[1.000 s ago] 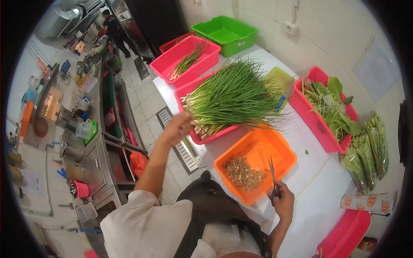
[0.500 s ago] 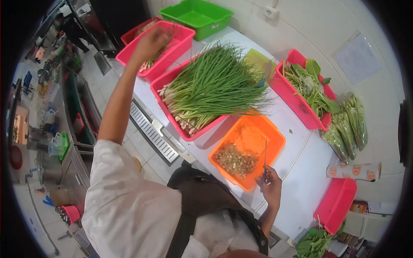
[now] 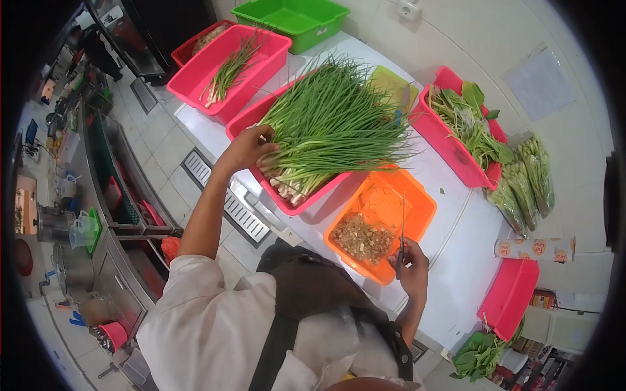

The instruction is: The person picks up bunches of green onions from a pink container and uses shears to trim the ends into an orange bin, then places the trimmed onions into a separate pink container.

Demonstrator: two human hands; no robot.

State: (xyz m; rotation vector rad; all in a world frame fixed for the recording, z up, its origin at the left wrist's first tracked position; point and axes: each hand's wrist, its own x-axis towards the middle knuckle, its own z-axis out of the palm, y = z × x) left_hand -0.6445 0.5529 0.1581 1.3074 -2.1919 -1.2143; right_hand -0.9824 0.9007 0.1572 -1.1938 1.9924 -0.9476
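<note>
My left hand (image 3: 250,147) rests on the white root ends of a big heap of green onions (image 3: 332,124) lying in a pink tub (image 3: 297,207); its fingers curl onto the stalks. My right hand (image 3: 412,263) grips a pair of scissors (image 3: 402,225) with the blades pointing up over an orange tub (image 3: 409,225). Cut-off root bits (image 3: 362,239) lie in that orange tub. Farther left, a second pink tub (image 3: 195,81) holds a few trimmed green onions (image 3: 229,67).
A green tub (image 3: 264,14) stands at the back. To the right are a pink tub of leafy greens (image 3: 450,156), bagged vegetables (image 3: 525,189), a printed roll (image 3: 538,248) and another pink tub (image 3: 512,296). A floor drain (image 3: 238,208) and steel counters (image 3: 98,189) lie to the left.
My left hand has come back from the far pink tub, where it left onions, to the root ends of the big heap. My right hand with the scissors has stayed by the orange tub.
</note>
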